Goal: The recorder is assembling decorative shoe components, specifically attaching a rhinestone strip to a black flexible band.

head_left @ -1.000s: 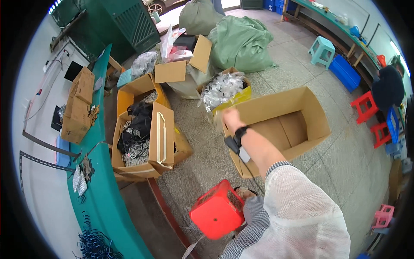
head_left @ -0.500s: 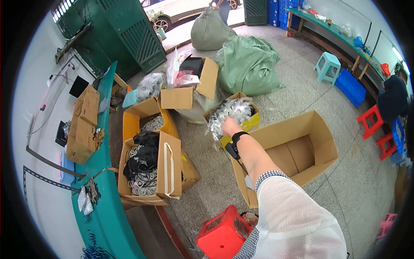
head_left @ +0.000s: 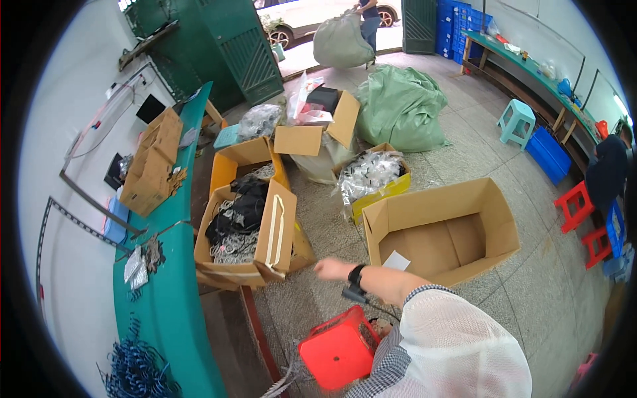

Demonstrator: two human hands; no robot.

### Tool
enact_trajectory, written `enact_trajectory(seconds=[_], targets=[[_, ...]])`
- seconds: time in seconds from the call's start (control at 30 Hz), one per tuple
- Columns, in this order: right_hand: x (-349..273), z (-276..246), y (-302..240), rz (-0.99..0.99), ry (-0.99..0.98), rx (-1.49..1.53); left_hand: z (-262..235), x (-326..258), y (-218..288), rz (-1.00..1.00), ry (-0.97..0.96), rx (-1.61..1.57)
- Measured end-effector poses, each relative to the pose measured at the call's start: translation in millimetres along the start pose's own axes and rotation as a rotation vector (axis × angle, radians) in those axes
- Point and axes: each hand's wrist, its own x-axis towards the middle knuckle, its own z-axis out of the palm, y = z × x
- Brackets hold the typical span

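My right hand is over the grey floor, just right of an open carton holding grey cords and a black bundle. Its fingers look curled together, small and slightly blurred, and nothing shows in them. A black band circles the wrist, with a small black device hanging by it. My left hand is out of view. Beyond stands a small carton filled with clear plastic bags. To the right of it, a large open carton has a white sheet inside.
A red stool stands below my forearm. Along the left runs a green bench with blue coils. Green sacks fill the back, where a person handles another sack. Stools and another person are at right.
My right hand has left the clear plastic bags and swung back and leftward, over the floor by the cord carton. The view has shifted, and the distant person's sack now stands higher.
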Motion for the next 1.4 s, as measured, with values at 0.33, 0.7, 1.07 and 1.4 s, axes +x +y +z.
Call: enact_trajectory(seconds=[0.33, 0.7, 1.07, 1.4], targets=[[-227.1, 353.7, -287.2, -0.833, -0.655, 0.264, -138.1, -148.9, 28.2, -0.173, 0.155, -0.926], [-314.0, 495.2, -296.8, -0.73, -0.513, -0.418, -285.7, -374.2, -80.6, -0.302, 0.45, -0.276], [-323.3, 501.3, -268.3, -0.133, -0.557, 0.01, -325.7, -407.9, -60.4, -0.287, 0.671, -1.065], [-252.9, 355.7, -507.8, -0.553, -0.106, 0.62, -363.1, -381.7, -95.0, -0.409, 0.573, -1.107]])
